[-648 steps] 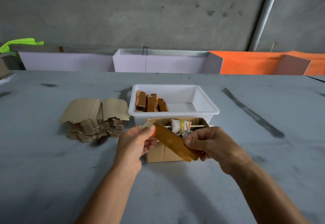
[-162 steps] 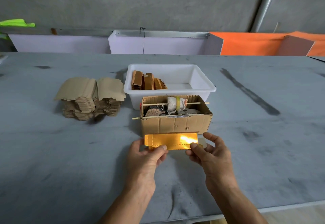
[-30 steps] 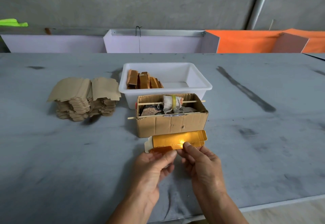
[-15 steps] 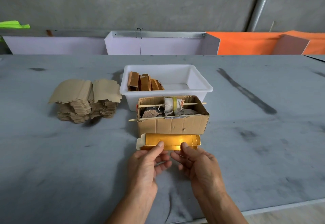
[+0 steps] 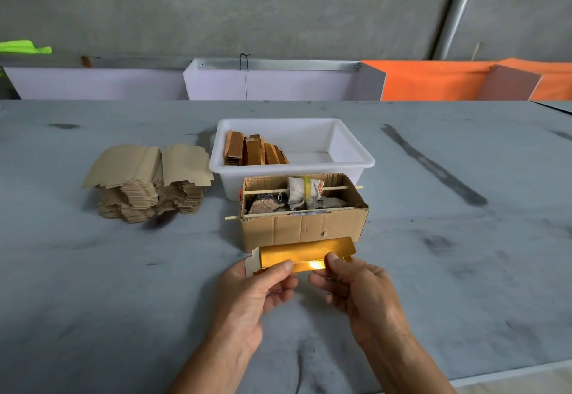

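Observation:
A shiny gold card box blank (image 5: 305,253), partly folded, is held just in front of an open brown cardboard box (image 5: 301,226). My left hand (image 5: 250,294) pinches its left near edge with thumb on top, a white flap showing beside it. My right hand (image 5: 359,291) pinches the right near edge the same way. The cardboard box holds a cloth-wrapped roll on a thin wooden stick and some scraps.
Behind the cardboard box stands a white plastic tub (image 5: 353,152) with several folded gold boxes (image 5: 253,152) at its left end. A stack of flat brown card blanks (image 5: 148,183) lies to the left on the grey table (image 5: 464,254). The table's near edge runs at lower right.
The gold blank's far panel has lifted and turned since half a second ago, its right end rising. Both hands stayed at its near edge; thumbs now sit farther apart.

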Available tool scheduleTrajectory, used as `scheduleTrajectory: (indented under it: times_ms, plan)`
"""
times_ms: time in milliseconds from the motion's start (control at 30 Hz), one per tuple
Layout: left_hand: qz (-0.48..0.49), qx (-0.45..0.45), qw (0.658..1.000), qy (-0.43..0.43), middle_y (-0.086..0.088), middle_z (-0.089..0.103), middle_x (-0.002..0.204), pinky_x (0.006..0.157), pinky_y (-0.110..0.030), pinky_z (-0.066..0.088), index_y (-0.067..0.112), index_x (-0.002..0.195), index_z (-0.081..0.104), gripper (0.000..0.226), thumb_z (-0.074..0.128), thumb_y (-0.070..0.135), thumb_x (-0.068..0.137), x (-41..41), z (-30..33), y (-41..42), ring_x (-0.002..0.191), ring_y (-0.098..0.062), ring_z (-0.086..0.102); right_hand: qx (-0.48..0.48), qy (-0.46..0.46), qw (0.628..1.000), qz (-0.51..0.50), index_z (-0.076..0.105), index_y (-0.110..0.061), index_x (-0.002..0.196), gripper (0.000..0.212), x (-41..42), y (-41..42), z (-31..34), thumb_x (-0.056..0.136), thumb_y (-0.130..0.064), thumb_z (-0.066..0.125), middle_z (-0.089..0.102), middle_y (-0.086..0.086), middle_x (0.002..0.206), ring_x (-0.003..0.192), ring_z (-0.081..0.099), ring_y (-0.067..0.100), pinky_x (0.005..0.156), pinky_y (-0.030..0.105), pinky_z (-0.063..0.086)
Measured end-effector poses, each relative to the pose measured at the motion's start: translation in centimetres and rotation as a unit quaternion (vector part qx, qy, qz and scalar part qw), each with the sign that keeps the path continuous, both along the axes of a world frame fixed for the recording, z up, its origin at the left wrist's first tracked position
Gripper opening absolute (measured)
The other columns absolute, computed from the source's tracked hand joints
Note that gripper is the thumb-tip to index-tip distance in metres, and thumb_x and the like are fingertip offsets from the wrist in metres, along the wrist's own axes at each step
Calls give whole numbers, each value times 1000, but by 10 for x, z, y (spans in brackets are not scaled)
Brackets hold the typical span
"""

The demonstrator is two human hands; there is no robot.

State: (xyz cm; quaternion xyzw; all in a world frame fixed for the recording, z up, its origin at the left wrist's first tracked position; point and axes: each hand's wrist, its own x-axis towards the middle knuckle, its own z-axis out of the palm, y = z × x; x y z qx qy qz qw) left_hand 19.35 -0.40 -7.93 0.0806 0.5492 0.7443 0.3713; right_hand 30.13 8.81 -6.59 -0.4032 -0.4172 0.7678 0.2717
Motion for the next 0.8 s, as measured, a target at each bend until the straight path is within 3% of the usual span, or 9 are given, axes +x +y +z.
scheduleTrajectory:
  times_ms: [133,300,467,567,667,800]
  plan:
    - [-28,-15,999,14,-11,69,64,44,-24,52,0,90,63,22,71,-7,71,-6,2,2,52,-20,66,5,-9,1000,0,63,-7,73,15,-1,2,0,88,-7,60,70,14,66,55,69,17,38,20,44]
    - [-50,-22,998,25,-14,71,70,48,-27,53,0,94,62,48,80,7,51,-8,3,5,58,-24,68,17,-29,999,4,64,-6,76,13,-1,4,1,88,-9,61,71,13,68,56,69,16,39,21,45]
    - [-45,-16,998,28,-16,71,70,48,-26,54,-1,86,64,22,74,-6,67,-11,-1,10,56,-25,69,37,-49,998,11,65,-9,70,17,0,6,3,87,-11,63,71,11,67,55,68,15,39,20,43]
    - [-33,-10,999,34,-16,71,68,48,-27,54,-1,88,63,23,73,-7,69,-15,-2,12,55,-25,68,85,-79,993,8,67,-14,57,28,2,10,8,85,-13,67,72,9,68,55,68,14,42,21,42]
    - [-19,4,999,31,-16,70,67,47,-26,53,-4,93,62,27,73,-9,68,-21,-2,15,53,-25,68,157,-120,980,-21,69,-9,67,20,5,18,15,86,-15,67,71,4,64,52,66,10,44,21,42]
    - [-19,19,999,20,-17,70,67,47,-26,53,-11,113,54,50,74,-10,67,-24,-4,17,53,-26,67,316,-183,926,-96,70,-20,66,19,12,34,22,84,-14,68,68,-3,59,49,59,6,49,25,44]
